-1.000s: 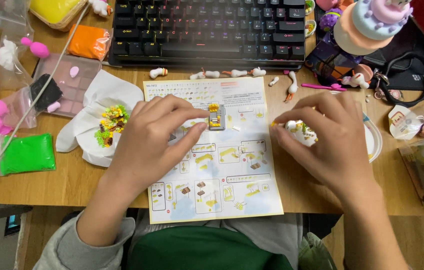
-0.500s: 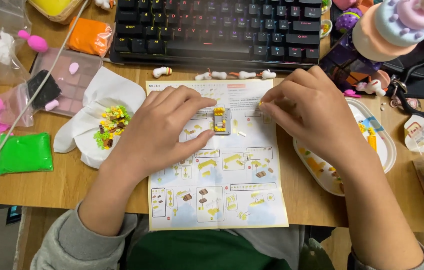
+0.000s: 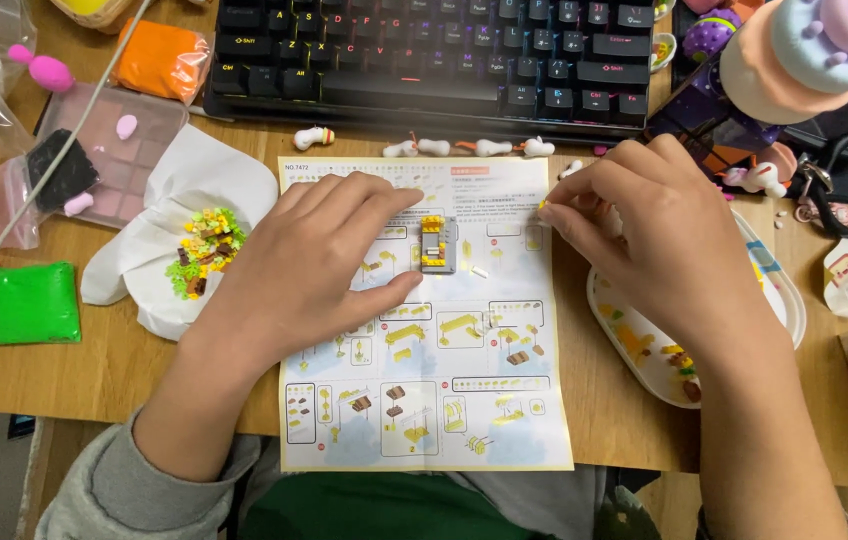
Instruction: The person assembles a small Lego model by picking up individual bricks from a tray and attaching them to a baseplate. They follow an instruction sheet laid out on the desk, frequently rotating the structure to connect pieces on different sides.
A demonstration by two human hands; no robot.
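Small grey-and-yellow brick model (image 3: pixel 434 244) was set on instruction sheet (image 3: pixel 424 320), flanked by left hand (image 3: pixel 316 262), grip released. A tiny yellow piece (image 3: pixel 542 206) was pinched by right hand (image 3: pixel 649 236).

Right hand (image 3: pixel 659 255) covering much of the white tray (image 3: pixel 789 300), tiny piece at its fingertips (image 3: pixel 547 210) too small to tell, keyboard (image 3: pixel 424 55) cut off by top edge, instruction sheet (image 3: pixel 424 400) partly under left hand (image 3: pixel 309 265).
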